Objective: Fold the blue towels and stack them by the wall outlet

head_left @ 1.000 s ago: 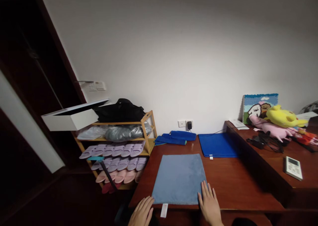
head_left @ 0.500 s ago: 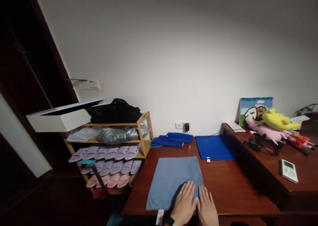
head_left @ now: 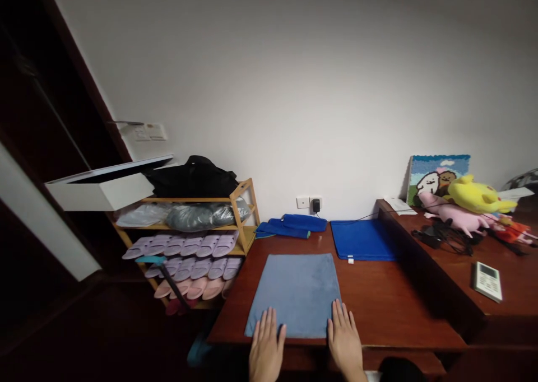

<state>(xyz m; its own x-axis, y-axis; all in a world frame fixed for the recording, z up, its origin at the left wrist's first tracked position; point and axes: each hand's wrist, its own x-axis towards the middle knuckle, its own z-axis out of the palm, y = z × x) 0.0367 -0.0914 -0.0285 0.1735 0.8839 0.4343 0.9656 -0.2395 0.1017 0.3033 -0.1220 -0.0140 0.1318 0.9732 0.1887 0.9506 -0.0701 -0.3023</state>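
Observation:
A grey-blue cloth point(head_left: 298, 289) lies flat and smooth on the brown wooden table point(head_left: 386, 309). My left hand point(head_left: 267, 348) rests at the cloth's near left corner, palm down with its fingers stretched out. Over at the near right corner, my right hand point(head_left: 344, 337) lies flat too, fingers extended along the cloth's right edge. Neither hand grips anything. The white tag at the near edge of the cloth is hidden from view now.
Behind lie rumpled blue cloths point(head_left: 294, 225) and a flat blue cloth stack point(head_left: 363, 240). A shoe rack point(head_left: 244, 219) with slippers stands left. The raised desk point(head_left: 454, 275) on the right bears plush toys point(head_left: 474, 197), cables and a calculator point(head_left: 487, 281).
My left hand has moved left across the cloth, from beside my right hand to the near left corner. My right hand stays near the right edge. The view has tipped down slightly.

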